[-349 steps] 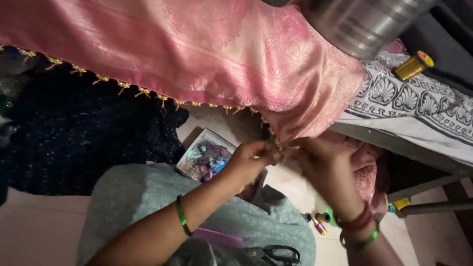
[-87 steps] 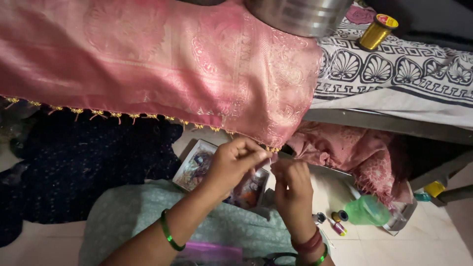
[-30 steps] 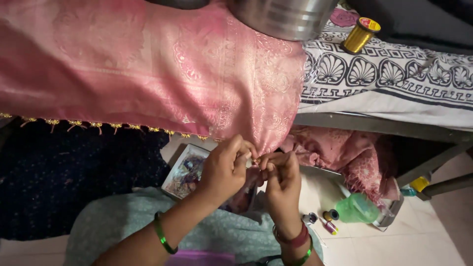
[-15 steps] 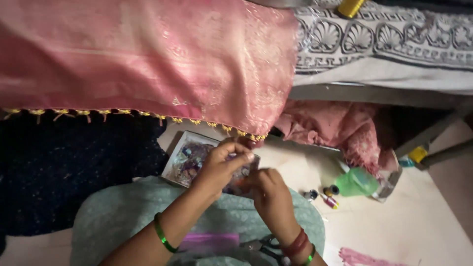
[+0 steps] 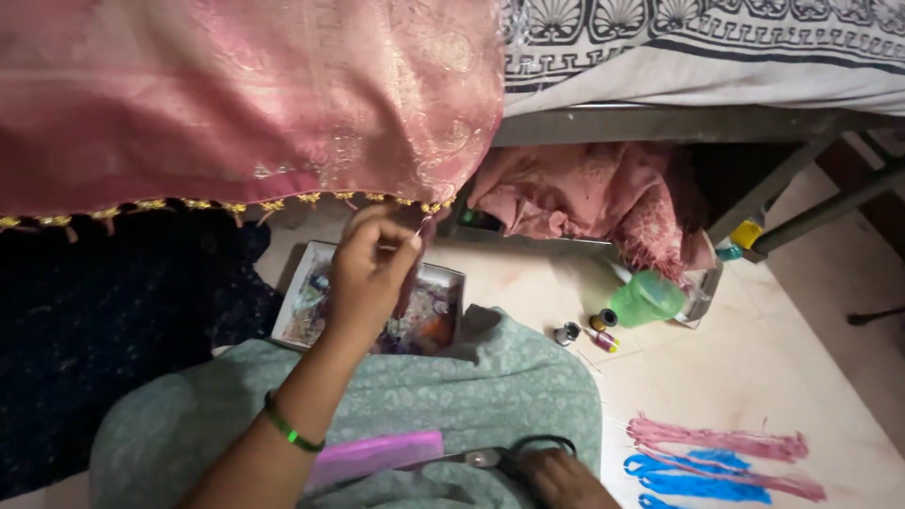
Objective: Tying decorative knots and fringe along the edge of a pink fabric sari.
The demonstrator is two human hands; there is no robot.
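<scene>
Left hand (image 5: 370, 273): fingers pinched on what looks like thread at the pink sari's tasselled hem (image 5: 283, 202); right hand (image 5: 564, 476), newly dropped away, fingers closing on black-handled scissors (image 5: 514, 454) in lap.

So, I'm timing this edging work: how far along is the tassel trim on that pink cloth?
Done: small gold tassels hang along the hem of the pink cloth up to its corner. In hand: the left hand pinches something fine at the last tassels near the corner, while the right hand rests on the scissors in the lap. How much hem remains cannot be seen.
</scene>
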